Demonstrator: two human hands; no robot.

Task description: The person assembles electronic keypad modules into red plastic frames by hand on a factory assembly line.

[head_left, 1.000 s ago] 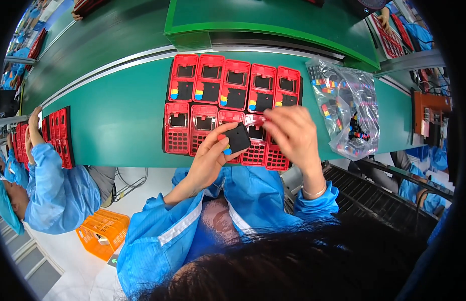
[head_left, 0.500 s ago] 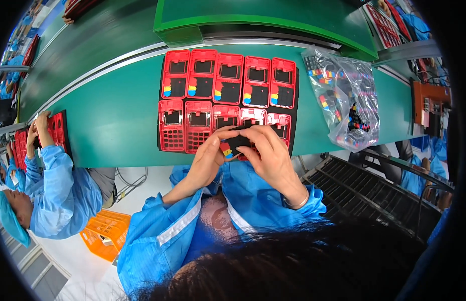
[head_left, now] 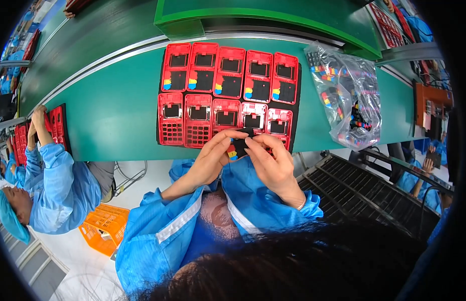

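Note:
A small black rubber keypad (head_left: 240,147) with red and yellow keys on one side is pinched between both hands. Thumb and fingers of my left hand (head_left: 209,159) grip its left and upper edge. My right hand (head_left: 274,166) closes on its right side, fingertips near the top; the fingers hide much of the pad. Just beyond the hands lies a black tray (head_left: 296,116) with two rows of red handset shells (head_left: 171,95). Far-row shells carry black keypads (head_left: 228,87) with coloured keys. At the near row's left, the shells show bare key-hole grids (head_left: 171,134).
Right of the tray, a clear plastic bag (head_left: 343,95) holds more keypads. A green-edged raised shelf (head_left: 268,22) spans the back of the green bench (head_left: 112,110). To my left, a co-worker (head_left: 62,185) handles red shells. An orange crate (head_left: 105,226) stands on the floor.
The keypad has tilted, showing less of its face, and my fingertips have shifted along its upper edge. The view has moved slightly, while the shells stay in place on the tray.

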